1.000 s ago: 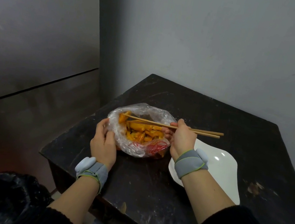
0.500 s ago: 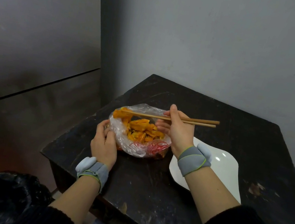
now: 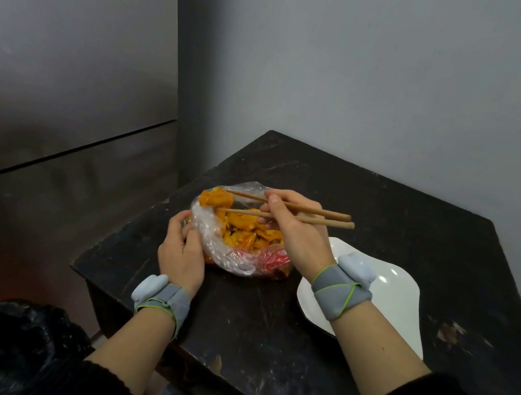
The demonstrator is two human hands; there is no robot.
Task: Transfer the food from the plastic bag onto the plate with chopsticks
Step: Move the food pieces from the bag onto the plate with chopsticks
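- The crinkled clear plastic bag (image 3: 236, 248) is sitting on the scuffed dark table (image 3: 387, 219), holding glossy orange food (image 3: 243, 229).
- The right hand (image 3: 294, 234) is gripping wooden chopsticks (image 3: 305, 214), pinching an orange piece (image 3: 215, 199) above the bag.
- The left hand (image 3: 181, 253) is seemingly clutching the bag's edge.
- A wavy-rimmed white plate (image 3: 401, 298) is lying just beside the bag.

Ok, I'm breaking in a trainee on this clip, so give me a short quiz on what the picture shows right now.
1. True or false: food lies on the white plate.
2. Which hand grips the chopsticks? A) left B) right C) both
3. Fill in: the left hand holds the edge of the plastic ____.

Key:
1. False. The plate's visible part is bare.
2. B. The right hand grips them, with an orange piece between their tips.
3. bag
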